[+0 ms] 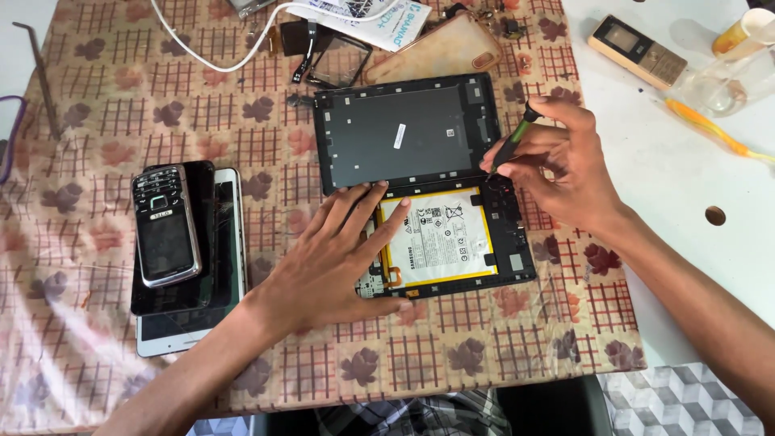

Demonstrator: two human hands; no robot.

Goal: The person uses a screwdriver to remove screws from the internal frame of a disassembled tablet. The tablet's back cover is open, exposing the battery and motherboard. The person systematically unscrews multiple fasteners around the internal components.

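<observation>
Currently, left hand lies flat, fingers spread, steadying the opened tablet; right hand pinches a screwdriver. Likely fragile: press on the frame, not the battery.

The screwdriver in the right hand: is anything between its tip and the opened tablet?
Nothing visible. The right hand holds the screwdriver with its tip already at the opened tablet, near its right edge. The left hand lies flat on the tablet's lower left part, clear of the tip.

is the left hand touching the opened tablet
Touching. The head view shows the left hand lying flat on the tablet, fingers over its lower left edge and battery.
</observation>
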